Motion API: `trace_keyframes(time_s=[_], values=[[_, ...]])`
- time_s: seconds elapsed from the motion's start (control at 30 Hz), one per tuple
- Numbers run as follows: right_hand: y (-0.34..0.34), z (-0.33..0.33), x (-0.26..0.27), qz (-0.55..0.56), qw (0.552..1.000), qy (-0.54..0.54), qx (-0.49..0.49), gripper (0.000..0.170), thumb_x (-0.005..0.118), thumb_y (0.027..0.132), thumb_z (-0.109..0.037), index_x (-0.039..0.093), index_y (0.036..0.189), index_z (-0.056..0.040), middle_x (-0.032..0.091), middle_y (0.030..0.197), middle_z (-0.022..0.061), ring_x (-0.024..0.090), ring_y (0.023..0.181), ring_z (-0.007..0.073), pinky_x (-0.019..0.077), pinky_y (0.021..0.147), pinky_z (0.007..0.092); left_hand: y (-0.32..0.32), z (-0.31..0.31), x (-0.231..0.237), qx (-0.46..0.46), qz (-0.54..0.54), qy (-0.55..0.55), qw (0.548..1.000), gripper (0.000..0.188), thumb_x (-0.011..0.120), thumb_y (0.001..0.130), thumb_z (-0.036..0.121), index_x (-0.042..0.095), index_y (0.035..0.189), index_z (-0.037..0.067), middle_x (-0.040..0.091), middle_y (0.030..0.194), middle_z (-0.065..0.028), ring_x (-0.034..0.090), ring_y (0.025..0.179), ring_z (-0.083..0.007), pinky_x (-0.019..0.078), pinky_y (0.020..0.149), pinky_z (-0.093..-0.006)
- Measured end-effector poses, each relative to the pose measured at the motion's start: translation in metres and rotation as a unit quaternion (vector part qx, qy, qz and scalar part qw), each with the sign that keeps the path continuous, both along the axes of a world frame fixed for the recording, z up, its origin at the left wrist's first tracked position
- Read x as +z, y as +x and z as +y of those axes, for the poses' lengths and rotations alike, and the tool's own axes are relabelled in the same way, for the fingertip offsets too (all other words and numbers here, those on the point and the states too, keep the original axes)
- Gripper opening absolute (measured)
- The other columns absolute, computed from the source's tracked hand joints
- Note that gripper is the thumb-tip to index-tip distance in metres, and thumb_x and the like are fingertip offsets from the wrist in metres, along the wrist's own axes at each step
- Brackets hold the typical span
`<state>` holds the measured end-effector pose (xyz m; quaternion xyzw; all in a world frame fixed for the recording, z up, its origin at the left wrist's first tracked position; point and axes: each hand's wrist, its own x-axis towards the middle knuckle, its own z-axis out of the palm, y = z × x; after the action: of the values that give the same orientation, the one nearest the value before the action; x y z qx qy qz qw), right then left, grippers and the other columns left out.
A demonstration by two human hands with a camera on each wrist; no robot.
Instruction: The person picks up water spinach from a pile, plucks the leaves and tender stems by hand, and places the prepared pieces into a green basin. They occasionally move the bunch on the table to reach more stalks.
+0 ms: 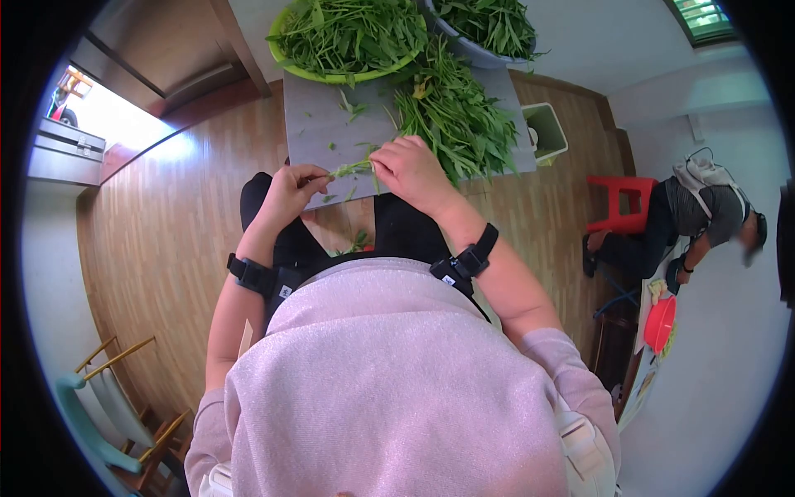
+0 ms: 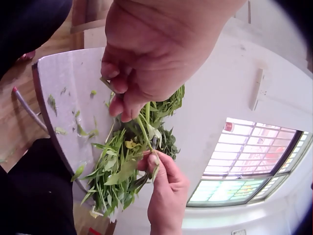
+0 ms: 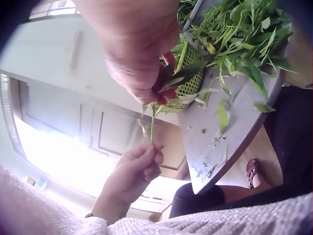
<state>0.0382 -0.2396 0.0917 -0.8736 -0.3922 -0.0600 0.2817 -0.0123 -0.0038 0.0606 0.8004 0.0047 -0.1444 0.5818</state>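
A green leafy stem [image 1: 354, 168] stretches between my two hands over the near edge of the grey table. My left hand [image 1: 290, 192] pinches one end between thumb and fingers. Its other end is pinched by my right hand [image 1: 416, 176]; in the right wrist view, leaves [image 3: 183, 73] hang about those fingers. The bare lower stem [image 3: 152, 128] runs down to the left hand [image 3: 134, 171] there. Just beyond my right hand lies a loose heap of leafy greens [image 1: 464, 116], its stems pointing toward me.
A yellow-green basket [image 1: 276, 51] heaped with greens and a bluish basin [image 1: 476, 56] of greens stand at the table's back. Leaf scraps litter the grey tabletop [image 1: 308, 137]. A pale bin [image 1: 553, 137] stands at right; farther right, another person [image 1: 704, 207] bends beside a red stool [image 1: 617, 205].
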Motion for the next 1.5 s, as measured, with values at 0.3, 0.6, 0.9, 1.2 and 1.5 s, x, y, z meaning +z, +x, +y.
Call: trace_keyframes(time_s=[0.3,0.6,0.9,1.2,1.5], values=[[0.020,-0.011,-0.001,0.375,0.833,0.390,-0.117,0.017,0.055,0.090,-0.016,0.064,0.092,-0.0007,0.061,0.077,-0.0003,0.055,0.076,0.0086,0.0412,0.074,0.0211,0.002,0.007,-0.002,0.009,0.003,0.004,1.000,0.014,0.058,0.084,0.006,0.066,0.092,-0.002,0.060,0.070,0.0001,0.049,0.063,-0.0075,0.0398,0.059,-0.0213],[0.017,-0.026,-0.010,0.514,0.710,0.456,-0.154,0.016,0.056,0.089,-0.017,0.063,0.095,-0.0031,0.060,0.079,0.0011,0.055,0.076,0.0106,0.0416,0.072,0.0233,-0.001,0.010,-0.004,0.023,0.051,-0.100,0.993,0.016,0.058,0.087,0.012,0.066,0.094,0.000,0.058,0.069,0.0025,0.038,0.056,-0.0030,0.0297,0.051,-0.0174],[0.016,-0.021,-0.014,0.568,0.628,0.516,-0.129,0.018,0.054,0.090,-0.015,0.062,0.097,-0.0002,0.063,0.084,0.0065,0.059,0.080,0.0156,0.0469,0.075,0.0283,-0.002,0.011,-0.007,0.030,0.081,-0.122,0.989,0.016,0.057,0.088,0.012,0.066,0.094,-0.001,0.058,0.068,0.0022,0.038,0.054,-0.0030,0.0293,0.050,-0.0173],[0.021,-0.027,-0.024,0.574,0.567,0.563,-0.179,0.015,0.057,0.088,-0.015,0.064,0.097,-0.0045,0.064,0.089,0.0038,0.057,0.078,0.0116,0.0445,0.072,0.0261,-0.003,0.015,-0.018,0.042,0.112,-0.140,0.983,0.016,0.058,0.087,0.010,0.066,0.094,-0.002,0.060,0.069,0.0017,0.039,0.053,-0.0037,0.0315,0.050,-0.0178],[0.091,-0.064,0.006,0.485,0.614,0.554,-0.283,0.013,0.066,0.082,-0.020,0.068,0.092,-0.0112,0.053,0.072,-0.0087,0.044,0.067,0.0033,0.0290,0.060,0.0216,-0.003,0.022,-0.026,0.077,0.115,-0.143,0.980,0.015,0.057,0.088,0.013,0.066,0.090,0.002,0.060,0.068,0.0023,0.038,0.050,-0.0020,0.0287,0.045,-0.0171]])
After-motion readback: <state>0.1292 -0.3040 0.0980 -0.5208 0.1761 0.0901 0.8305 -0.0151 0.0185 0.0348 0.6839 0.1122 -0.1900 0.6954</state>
